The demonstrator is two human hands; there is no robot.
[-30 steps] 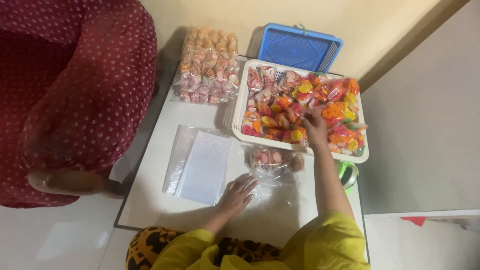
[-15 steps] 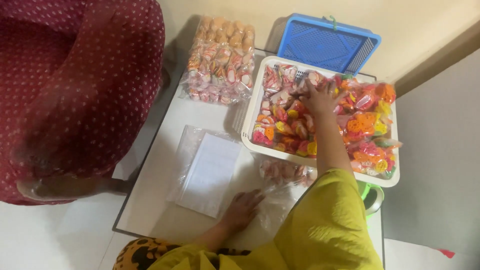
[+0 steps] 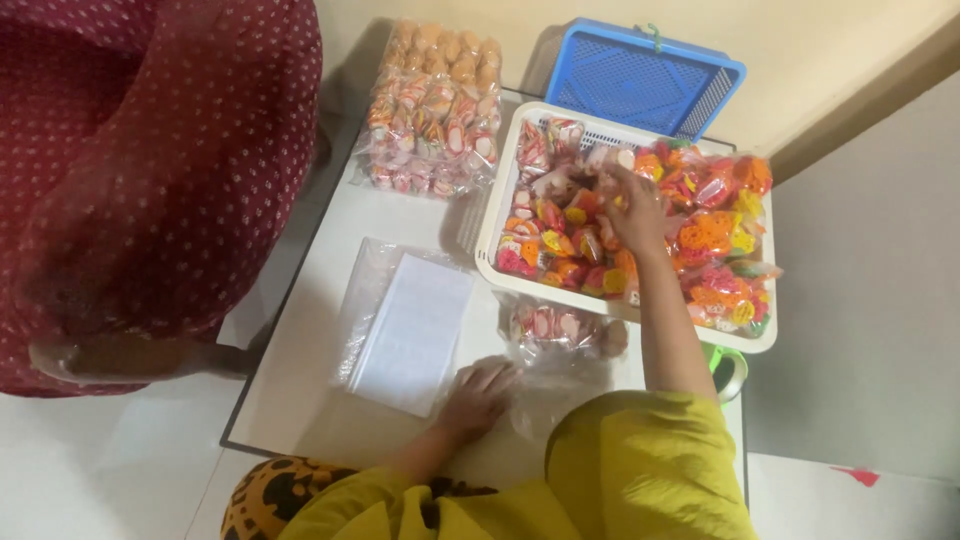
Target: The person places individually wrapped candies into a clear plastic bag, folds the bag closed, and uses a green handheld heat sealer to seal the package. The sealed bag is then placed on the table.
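The right hand [image 3: 632, 208] had moved up the tray [image 3: 497, 215], fingers closing on sweets [image 3: 560, 215]; the left hand [image 3: 478, 392] stayed spread flat on a bag [image 3: 560, 345].

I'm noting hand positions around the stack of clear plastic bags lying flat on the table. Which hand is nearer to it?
The left hand. It rests on the table just right of the stack of clear bags, near its lower corner. The right hand is farther away, reaching into the white tray of sweets.
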